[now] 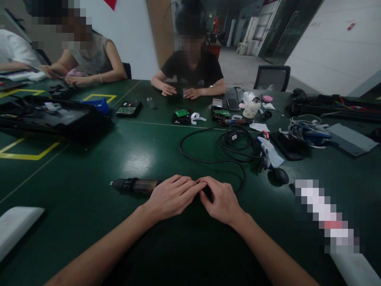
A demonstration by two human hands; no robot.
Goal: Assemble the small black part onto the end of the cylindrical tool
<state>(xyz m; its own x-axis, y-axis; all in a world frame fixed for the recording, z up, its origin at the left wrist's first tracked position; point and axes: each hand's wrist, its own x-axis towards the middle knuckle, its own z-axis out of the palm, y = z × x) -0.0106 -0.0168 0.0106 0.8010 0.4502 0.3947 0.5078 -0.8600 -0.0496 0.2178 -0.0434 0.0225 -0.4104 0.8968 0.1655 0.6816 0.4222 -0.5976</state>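
Note:
A dark tubular tool [135,185] with a translucent brown barrel lies on the green table [89,171] just ahead of me. My left hand [172,196] rests over its right end, fingers curled on top of it. My right hand [220,200] meets the left at the fingertips, its fingers bent down around a dark part that I cannot make out. A black cable [214,159] runs from near my right hand in a loop across the table.
Two people sit across the table with their hands on small parts. Circuit boards [182,115], a black tray [53,119], a coiled cable bundle [306,133], a mouse [281,175] and a phone [286,145] lie about. Yellow tape marks the left side.

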